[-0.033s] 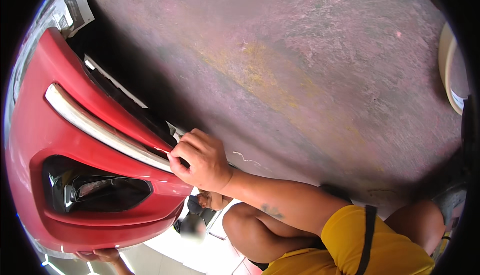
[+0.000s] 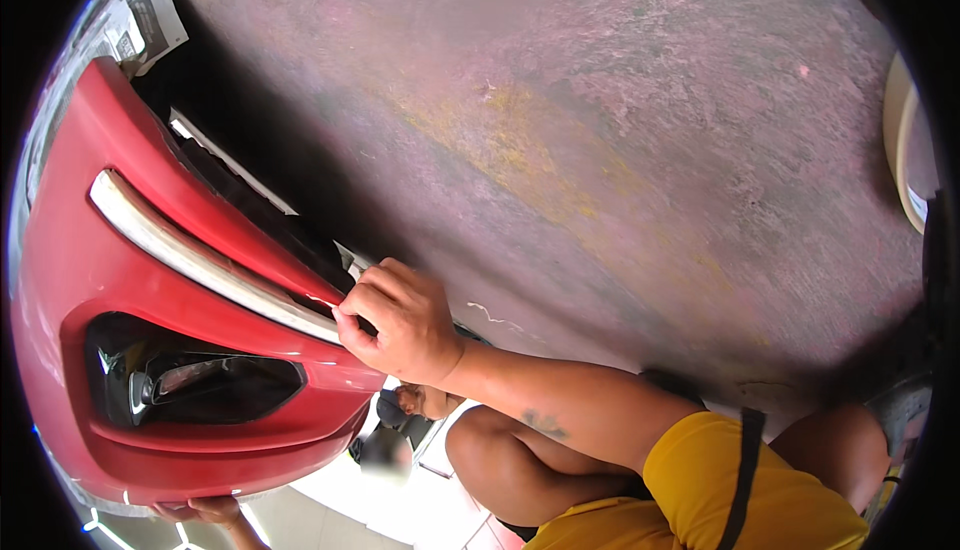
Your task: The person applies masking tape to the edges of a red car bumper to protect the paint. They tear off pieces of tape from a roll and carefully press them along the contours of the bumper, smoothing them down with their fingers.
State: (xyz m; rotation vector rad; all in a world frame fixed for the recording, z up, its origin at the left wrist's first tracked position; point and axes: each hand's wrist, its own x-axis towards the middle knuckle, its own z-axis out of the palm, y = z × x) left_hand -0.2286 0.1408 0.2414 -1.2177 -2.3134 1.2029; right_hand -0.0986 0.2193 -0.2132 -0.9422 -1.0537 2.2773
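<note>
Right hand [image 2: 398, 318]: pinching a skinny pale strand [image 2: 321, 300]
Left hand [image 2: 212, 509]: at the red bumper [image 2: 175, 295] edge, can't tell the grip

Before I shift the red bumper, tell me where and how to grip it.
Grip the red bumper probably by its lower edge in the picture, coming from below with a cupped hold: it curves round there, and the left hand touches it.
</note>
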